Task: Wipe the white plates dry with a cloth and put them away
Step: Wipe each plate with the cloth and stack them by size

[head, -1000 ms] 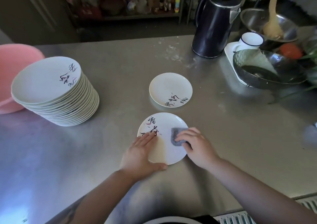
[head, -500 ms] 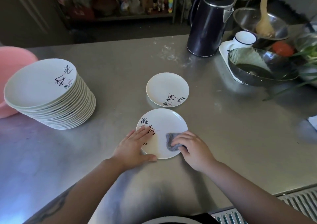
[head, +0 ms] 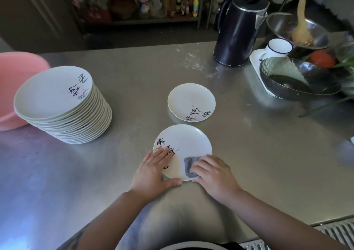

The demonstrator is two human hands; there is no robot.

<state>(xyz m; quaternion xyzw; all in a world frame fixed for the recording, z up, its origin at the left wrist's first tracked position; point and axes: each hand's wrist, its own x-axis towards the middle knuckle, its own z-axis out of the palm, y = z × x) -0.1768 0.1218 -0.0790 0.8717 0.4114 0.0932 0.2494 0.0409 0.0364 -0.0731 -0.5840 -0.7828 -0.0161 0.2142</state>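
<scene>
A white plate with black writing lies flat on the steel counter in front of me. My left hand rests flat on its left rim, fingers straight, thumb along the near edge. My right hand presses a small grey cloth onto the plate's near right part, fingers curled over it. A second white plate lies just beyond. A tall stack of white plates stands at the left.
A pink basin sits behind the stack. At the back right stand a dark kettle, a white mug, a dark glass bowl and a steel bowl holding a gourd. The counter's edge runs near right.
The cloth under my right hand has slid from the plate's right side toward its near edge. My left hand has stayed on the left rim.
</scene>
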